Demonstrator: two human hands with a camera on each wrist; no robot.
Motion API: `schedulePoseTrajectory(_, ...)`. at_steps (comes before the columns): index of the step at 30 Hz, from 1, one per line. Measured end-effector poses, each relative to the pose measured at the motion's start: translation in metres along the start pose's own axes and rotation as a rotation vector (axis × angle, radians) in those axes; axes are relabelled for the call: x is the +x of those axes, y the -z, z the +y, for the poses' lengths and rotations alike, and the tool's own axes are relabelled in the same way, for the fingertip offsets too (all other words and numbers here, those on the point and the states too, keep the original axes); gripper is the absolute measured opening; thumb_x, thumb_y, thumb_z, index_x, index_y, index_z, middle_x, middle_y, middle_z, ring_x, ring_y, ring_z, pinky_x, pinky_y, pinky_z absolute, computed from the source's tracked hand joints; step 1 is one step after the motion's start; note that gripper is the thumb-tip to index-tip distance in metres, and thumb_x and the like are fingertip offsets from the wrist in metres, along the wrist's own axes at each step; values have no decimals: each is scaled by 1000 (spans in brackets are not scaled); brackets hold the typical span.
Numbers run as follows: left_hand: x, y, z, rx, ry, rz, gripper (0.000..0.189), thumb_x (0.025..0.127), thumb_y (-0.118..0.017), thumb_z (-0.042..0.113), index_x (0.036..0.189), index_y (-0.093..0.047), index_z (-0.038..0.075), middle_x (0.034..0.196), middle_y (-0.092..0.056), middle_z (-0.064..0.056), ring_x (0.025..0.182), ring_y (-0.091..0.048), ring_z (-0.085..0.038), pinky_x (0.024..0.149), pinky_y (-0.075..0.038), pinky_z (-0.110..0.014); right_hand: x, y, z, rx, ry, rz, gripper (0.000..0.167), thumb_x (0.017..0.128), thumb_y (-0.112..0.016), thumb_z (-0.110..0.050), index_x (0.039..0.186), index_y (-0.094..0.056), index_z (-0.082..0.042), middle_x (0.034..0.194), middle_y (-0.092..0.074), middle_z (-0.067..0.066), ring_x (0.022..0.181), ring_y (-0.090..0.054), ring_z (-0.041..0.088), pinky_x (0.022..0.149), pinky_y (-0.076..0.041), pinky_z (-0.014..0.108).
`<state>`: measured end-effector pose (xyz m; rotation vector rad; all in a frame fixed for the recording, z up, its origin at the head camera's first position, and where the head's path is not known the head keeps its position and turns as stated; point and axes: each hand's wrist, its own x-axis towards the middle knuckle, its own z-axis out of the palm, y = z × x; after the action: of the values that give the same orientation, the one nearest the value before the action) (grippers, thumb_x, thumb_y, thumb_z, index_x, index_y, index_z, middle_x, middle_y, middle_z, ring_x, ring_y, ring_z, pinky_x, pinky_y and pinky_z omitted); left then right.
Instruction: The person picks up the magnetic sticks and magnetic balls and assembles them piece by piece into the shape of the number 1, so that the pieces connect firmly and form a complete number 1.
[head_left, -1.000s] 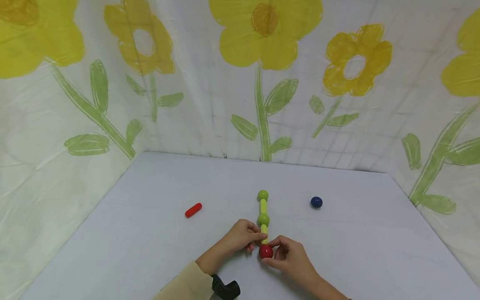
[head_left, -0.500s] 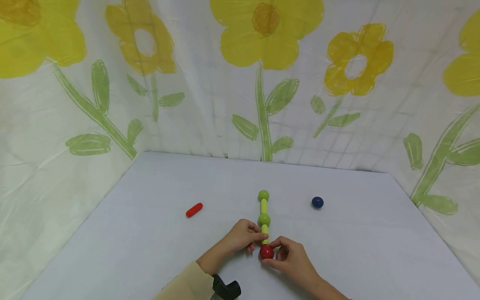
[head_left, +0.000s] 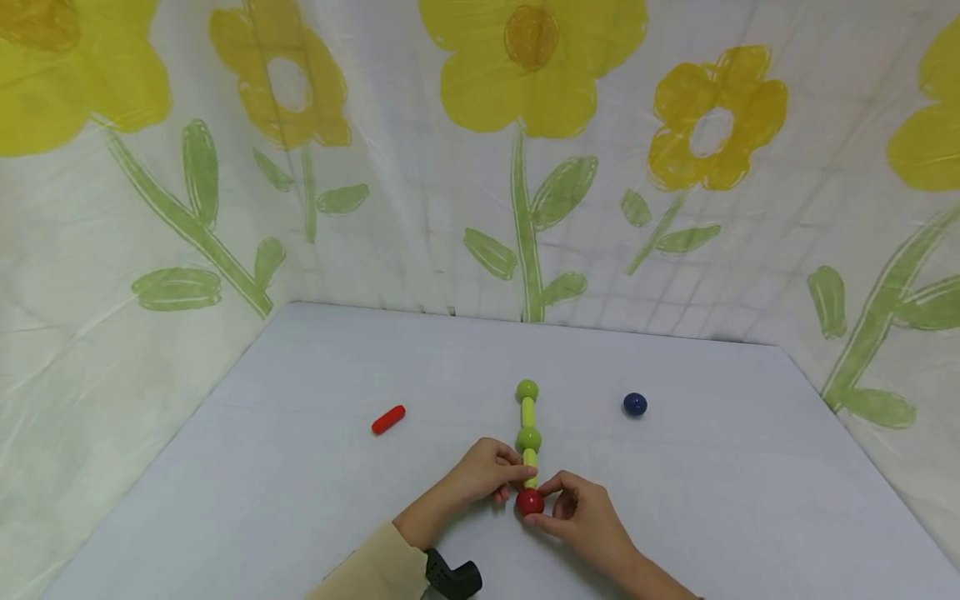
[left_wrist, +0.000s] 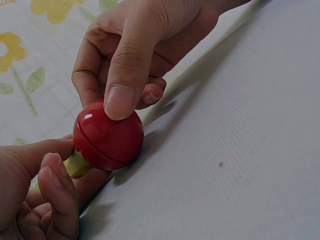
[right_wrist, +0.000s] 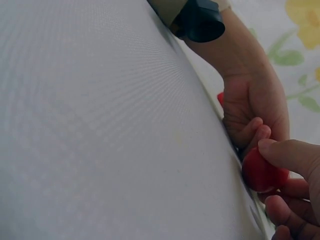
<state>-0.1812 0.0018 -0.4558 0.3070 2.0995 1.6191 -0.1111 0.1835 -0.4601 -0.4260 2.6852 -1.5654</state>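
Note:
A chain of balls and rods runs away from me along the table: a light green ball (head_left: 527, 390) at the far end, a yellow-green rod (head_left: 528, 412), a second green ball (head_left: 528, 438), another yellow-green rod (head_left: 530, 458) and a red ball (head_left: 529, 502) at the near end. My left hand (head_left: 483, 472) pinches the nearer rod between thumb and fingers. With thumb and forefinger my right hand (head_left: 585, 512) grips the red ball, which touches the rod's end. In the left wrist view a seam circles the red ball (left_wrist: 107, 137).
A loose red rod (head_left: 388, 420) lies on the white table (head_left: 300, 500) to the left of the chain. To the right lies a dark blue ball (head_left: 635, 405). Behind the table hangs a white cloth (head_left: 420, 250) painted with yellow flowers.
The red ball and the right hand's fingertips have shifted very slightly away from me and to the left over the last half second. The left hand keeps its hold on the rod.

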Motion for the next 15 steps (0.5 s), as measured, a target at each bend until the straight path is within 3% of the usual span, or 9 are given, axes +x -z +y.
schedulePoseTrajectory(15, 0, 1, -1, -13, -7, -3, 17, 87, -74, 14, 87, -66, -1, 59, -60, 1, 41, -47, -5, 42, -39, -15, 0, 1, -1, 19, -9, -9, 26, 78, -83, -16, 93, -65, -3, 62, -53, -6, 55, -46, 2, 48, -39, 19)
